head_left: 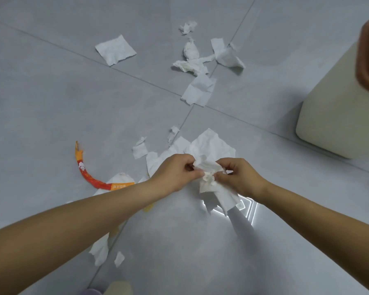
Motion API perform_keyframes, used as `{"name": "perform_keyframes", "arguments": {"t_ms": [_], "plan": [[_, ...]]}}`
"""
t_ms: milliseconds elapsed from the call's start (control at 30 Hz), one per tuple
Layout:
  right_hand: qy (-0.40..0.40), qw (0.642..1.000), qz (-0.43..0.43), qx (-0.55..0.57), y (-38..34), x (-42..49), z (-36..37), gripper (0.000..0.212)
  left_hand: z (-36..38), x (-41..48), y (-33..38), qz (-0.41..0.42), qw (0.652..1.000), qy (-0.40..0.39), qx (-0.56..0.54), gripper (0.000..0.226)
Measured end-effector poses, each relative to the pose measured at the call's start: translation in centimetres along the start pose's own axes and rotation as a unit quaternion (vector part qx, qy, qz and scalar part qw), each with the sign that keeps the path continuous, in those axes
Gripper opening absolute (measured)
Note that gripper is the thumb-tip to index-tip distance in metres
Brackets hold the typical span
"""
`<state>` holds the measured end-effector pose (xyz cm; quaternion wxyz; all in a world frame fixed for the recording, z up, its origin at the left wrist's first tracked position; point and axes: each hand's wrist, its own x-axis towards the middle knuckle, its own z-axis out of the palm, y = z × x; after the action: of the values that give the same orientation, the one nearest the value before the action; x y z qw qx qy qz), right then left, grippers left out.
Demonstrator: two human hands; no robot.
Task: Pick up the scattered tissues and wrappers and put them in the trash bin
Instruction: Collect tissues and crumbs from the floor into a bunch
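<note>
Both hands meet low in the centre of the frame. The left hand point(175, 171) and the right hand point(239, 177) each pinch the same crumpled tissue point(211, 179) between thumb and fingers, holding it above the grey floor point(51, 103); its lower end hangs loose. This paper looks very light and soft, so it will crush easily into a ball, and I think it can tear if it is pulled from both sides. It is better to gather it in one fist. More tissues point(194, 58) lie in the upper centre, a flat sheet point(115, 50) at upper left, and an orange wrapper point(87, 173) at centre left. The cream trash bin point(328, 116) stands at the right edge, well apart from them.
</note>
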<state>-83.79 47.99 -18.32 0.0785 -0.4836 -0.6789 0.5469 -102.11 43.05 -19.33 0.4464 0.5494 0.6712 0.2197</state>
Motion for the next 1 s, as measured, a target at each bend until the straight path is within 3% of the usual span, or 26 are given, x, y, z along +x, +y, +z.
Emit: {"name": "perform_keyframes", "arguments": {"t_ms": [233, 400, 600, 867, 1000], "plan": [[0.106, 0.993, -0.049, -0.008, -1.1, -2.9, -8.7, 0.026, -3.2, 2.7, 9.0, 0.119, 0.987, 0.003, 0.11, 0.015], [0.216, 0.972, -0.086, 0.026, -0.8, -6.1, -16.2, 0.021, -2.6, 7.3, 19.6, 0.218, 0.963, 0.008, 0.158, 0.039], [0.339, 0.931, -0.132, 0.033, 0.0, -10.3, -24.0, 0.032, 2.4, 13.3, 31.4, 0.324, 0.922, 0.068, 0.201, 0.065], [0.416, 0.893, -0.151, 0.08, 3.0, -12.9, -29.8, 0.035, 8.6, 18.1, 37.0, 0.289, 0.915, 0.096, 0.263, 0.095], [0.426, 0.887, -0.157, 0.085, 3.4, -12.8, -31.1, 0.035, 9.4, 19.0, 36.7, 0.278, 0.914, 0.117, 0.273, 0.093]]}}
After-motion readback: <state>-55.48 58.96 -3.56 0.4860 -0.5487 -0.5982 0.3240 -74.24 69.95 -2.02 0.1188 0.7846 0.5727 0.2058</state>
